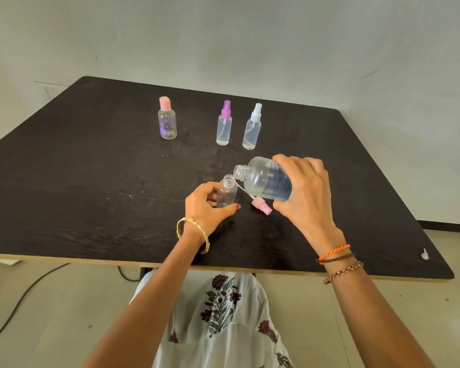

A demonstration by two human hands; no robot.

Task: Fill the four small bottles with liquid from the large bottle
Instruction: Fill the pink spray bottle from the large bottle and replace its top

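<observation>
While tilted, the large bottle (266, 179) holds clear liquid.

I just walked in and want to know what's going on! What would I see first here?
First you'd see two hands near the front middle of the dark table. The right hand tips a large clear bottle toward a small open bottle that the left hand holds upright. Behind them stand three small capped bottles: pink cap, purple sprayer, white sprayer.

Clear glossy plastic large bottle (266, 179) and small bottle (226, 192); matt dark wood-grain table (91, 168), pale raw near edge.
</observation>
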